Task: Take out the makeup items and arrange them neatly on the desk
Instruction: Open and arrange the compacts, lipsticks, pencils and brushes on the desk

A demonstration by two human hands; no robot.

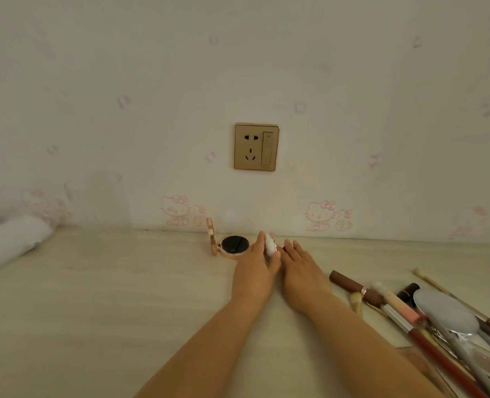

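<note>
Both forearms are reaching forward across the pale desk (100, 297) toward the wall, the hands lying close together near the desk's far edge. The left hand (254, 267) is gripping a small white item (270, 245); its fingers (273, 261) are curling partly closed around it, thumb on the near side, and the item is standing roughly upright within that grip, its lower end at or just above the desk surface; contact there cannot be confirmed. The right hand (301, 267) is lying flat, palm down, at 3 o'clock of the left hand, its fingers (291, 247) stretching out nearly straight and holding nothing; whether the fingertips are pressing on the desk cannot be told. At 9 o'clock of the white item, just beside the left hand, an open rose-gold compact (233, 246) is resting on the desk, its lid (211, 235) standing upright and its round dark inside facing up. At 4 o'clock of the hands, well apart from them, a cluster of makeup items (427, 317) is lying on the desk: a brown tube (355, 287), a pink-handled brush (398, 304), a red-handled brush (444, 360) and a grey oval mirror (444, 311) are overlapping one another. At 12 o'clock, a gold wall socket (256, 147) is sitting on the patterned wall. At 9 o'clock, a clear glass (97, 202) is standing at the back of the desk, with a white roll (11, 239) lying beside it.
</note>
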